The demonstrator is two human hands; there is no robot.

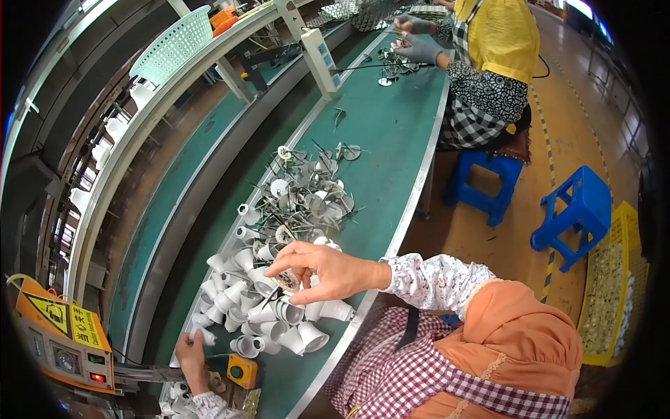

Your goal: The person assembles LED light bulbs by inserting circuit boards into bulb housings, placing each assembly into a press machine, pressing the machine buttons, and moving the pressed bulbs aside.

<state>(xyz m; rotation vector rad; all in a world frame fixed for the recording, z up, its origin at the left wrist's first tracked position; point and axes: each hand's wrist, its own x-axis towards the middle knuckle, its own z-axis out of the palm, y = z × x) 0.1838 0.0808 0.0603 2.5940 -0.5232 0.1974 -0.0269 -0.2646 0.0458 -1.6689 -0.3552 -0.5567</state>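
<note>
Over a pile of white cups [259,297] on the green belt, my right hand [317,272] holds a small round disc [287,279] between thumb and fingers. At the lower left, my left hand [190,359] has its fingers on a white cup [203,336] at the near left edge of the pile. Beyond my right hand lies a heap of grey discs with thin dark stems [317,192], mixed with a few white cups. The underside of the held disc is partly hidden by my fingers.
An orange control box [66,335] and a yellow button box [241,371] stand near my left hand. A co-worker with gloved hands [419,49] sits farther up the belt [377,140]. Blue stools [576,216] and a yellow crate [607,300] are at the right.
</note>
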